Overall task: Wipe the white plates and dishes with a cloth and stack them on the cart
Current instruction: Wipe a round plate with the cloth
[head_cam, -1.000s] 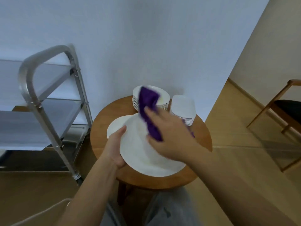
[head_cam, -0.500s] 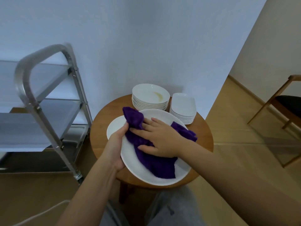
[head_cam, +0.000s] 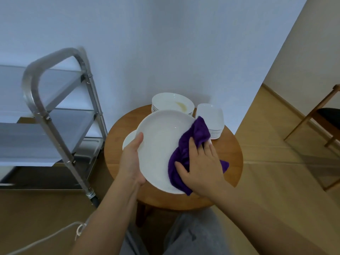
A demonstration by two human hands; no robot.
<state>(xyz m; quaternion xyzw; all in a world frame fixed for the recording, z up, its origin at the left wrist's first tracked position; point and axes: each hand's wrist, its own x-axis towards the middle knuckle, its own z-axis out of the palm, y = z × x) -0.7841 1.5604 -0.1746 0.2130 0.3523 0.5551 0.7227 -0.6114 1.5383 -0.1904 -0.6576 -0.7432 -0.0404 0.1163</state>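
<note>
My left hand point(head_cam: 132, 159) grips the left rim of a large white plate point(head_cam: 160, 142), held tilted above the round wooden table point(head_cam: 233, 155). My right hand point(head_cam: 201, 167) presses a purple cloth point(head_cam: 191, 144) flat against the plate's right side. Another white plate point(head_cam: 129, 139) lies on the table, mostly hidden under the held one. Behind stand a stack of round white bowls point(head_cam: 172, 103), the top one stained yellow, and a stack of squarish white dishes point(head_cam: 211, 117). The steel cart point(head_cam: 55, 115) stands to the left.
A white wall rises close behind the table. A wooden chair point(head_cam: 323, 118) with a dark seat stands at the right on the wood floor. A white cord point(head_cam: 55, 236) trails across the floor at lower left. My grey-trousered legs are below the table edge.
The cloth and my right hand have slid from the plate's middle and left to its right side. The plate has lifted and tilted further up toward the bowls.
</note>
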